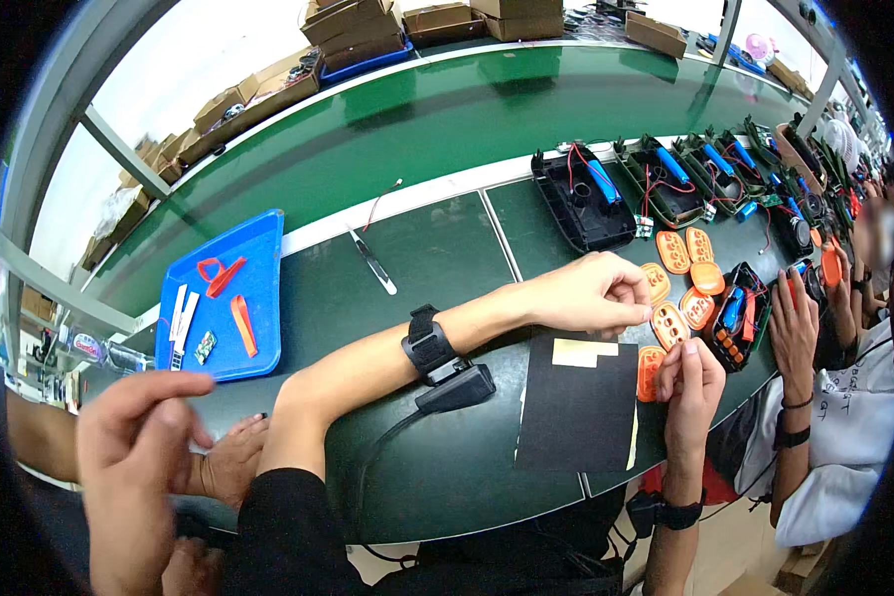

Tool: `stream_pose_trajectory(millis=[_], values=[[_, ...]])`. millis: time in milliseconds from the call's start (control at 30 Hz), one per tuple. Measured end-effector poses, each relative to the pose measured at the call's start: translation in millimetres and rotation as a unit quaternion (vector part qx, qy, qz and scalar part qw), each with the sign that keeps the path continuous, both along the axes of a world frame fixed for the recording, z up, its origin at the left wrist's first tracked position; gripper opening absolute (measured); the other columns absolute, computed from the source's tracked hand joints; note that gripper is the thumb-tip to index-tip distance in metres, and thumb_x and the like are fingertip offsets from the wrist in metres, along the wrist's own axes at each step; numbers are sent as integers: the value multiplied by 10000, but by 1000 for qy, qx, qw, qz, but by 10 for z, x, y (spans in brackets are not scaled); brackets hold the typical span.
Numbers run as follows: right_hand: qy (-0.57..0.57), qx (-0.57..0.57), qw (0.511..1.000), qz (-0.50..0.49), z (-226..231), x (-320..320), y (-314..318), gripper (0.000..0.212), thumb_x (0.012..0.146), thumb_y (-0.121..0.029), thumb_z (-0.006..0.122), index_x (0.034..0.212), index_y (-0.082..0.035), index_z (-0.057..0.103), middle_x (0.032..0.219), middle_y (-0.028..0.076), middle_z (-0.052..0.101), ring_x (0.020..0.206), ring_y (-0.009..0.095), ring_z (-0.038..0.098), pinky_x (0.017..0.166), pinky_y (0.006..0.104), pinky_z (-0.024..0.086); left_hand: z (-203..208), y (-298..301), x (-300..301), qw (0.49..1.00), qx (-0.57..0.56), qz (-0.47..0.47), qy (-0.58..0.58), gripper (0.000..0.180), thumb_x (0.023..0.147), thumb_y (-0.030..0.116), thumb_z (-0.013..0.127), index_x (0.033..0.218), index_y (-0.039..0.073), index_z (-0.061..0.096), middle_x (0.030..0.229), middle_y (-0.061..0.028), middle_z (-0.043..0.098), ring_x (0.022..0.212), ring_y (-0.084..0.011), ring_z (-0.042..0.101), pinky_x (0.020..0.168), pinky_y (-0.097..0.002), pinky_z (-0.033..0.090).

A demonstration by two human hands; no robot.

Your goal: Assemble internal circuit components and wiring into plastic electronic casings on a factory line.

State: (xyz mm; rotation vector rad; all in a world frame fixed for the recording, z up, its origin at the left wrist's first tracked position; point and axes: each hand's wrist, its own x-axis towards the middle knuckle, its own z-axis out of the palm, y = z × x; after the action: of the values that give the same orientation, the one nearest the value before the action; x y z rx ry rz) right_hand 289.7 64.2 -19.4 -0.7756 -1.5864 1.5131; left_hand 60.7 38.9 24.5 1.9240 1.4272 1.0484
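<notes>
Blurry co-worker's hand [134, 457] looms at lower left, cut off at the bottom. Right of center, the left hand [591, 290] is curled and the right hand [693, 382] has its fingers bunched up; can't tell if either's actually pinching anything. Orange oval pieces [705, 278] sit right beside them on the tabletop [447, 248], glossy, some with rounded details, a few partly covered by fingers.

Bright orange, rounded-oblong plastic pieces [673, 251] lie in a loose cluster on the dark green worktop [447, 248], most showing oval openings or recesses; one plainer piece [706, 277] shows a smoother face, and the piece nearest the wearer [650, 373] is partly hidden.
</notes>
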Motion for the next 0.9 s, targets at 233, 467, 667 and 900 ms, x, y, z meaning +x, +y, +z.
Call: stream_pose_trajectory(millis=[233, 467, 667, 900], values=[[-3, 162, 986, 46, 414, 47, -319, 252, 969, -120, 549, 806, 42, 654, 673, 72, 611, 562, 119, 545, 550, 232, 428, 668, 134, 108, 942, 277, 128, 138, 197, 906, 183, 648, 862, -1, 592, 718, -190, 642, 663, -380, 650, 596, -439, 515], [-67, 104, 977, 173, 529, -554, -462, 495, 859, -110, 765, 1278, 47, 555, 1115, 159, 673, 1006, 194, 653, 862, 310, 530, 982, -377, 166, 897, 218, 56, 381, 157, 874, 104, 570, 763, 58, 470, 660, -98, 483, 604, -253, 528, 566, -370, 457], [-53, 116, 974, 186, 438, -825, -596, 344, 908, -129, 711, 1194, 25, 598, 906, 114, 707, 792, 104, 624, 702, 281, 502, 824, -1873, 357, 478, 261, -80, 835, 335, 905, 91, 620, 687, 84, 365, 639, 60, 354, 607, -64, 409, 570, -247, 417], [-60, 95, 974, 197, 422, -792, -643, 256, 900, -131, 715, 1087, 16, 619, 825, 115, 658, 743, 127, 593, 667, 287, 474, 899, -1535, 254, 508, 217, -115, 826, 308, 844, 58, 683, 709, 85, 407, 719, 28, 409, 620, -97, 457, 556, -243, 441]])
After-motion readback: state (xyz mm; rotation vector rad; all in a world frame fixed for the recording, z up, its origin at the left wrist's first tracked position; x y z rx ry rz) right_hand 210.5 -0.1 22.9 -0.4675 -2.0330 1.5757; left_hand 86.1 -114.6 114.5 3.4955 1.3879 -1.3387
